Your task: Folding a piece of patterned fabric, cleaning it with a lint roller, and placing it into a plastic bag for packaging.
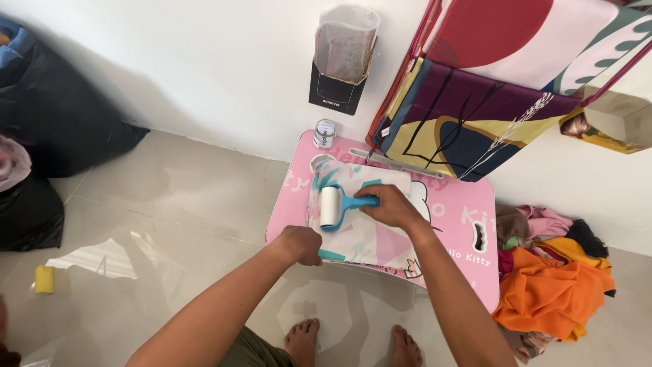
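A folded cloth (363, 231) with pink, teal and white patches lies on a small pink table (462, 224). My right hand (388, 205) grips the blue handle of a lint roller (334, 206), whose white roll rests on the cloth's left part. At the table's near left edge my left hand (300, 245) is closed into a fist and presses down on the cloth's corner. My bare feet (302, 340) show on the tiled floor below the table.
A small white jar (324, 134) stands at the table's far corner by the wall. A black holder with a clear bag (341, 61) hangs on the wall. Colourful fabric wardrobe (489, 102) at right, heap of clothes (550, 278) on the floor, black bags (47, 136) at left, yellow sponge (44, 278).
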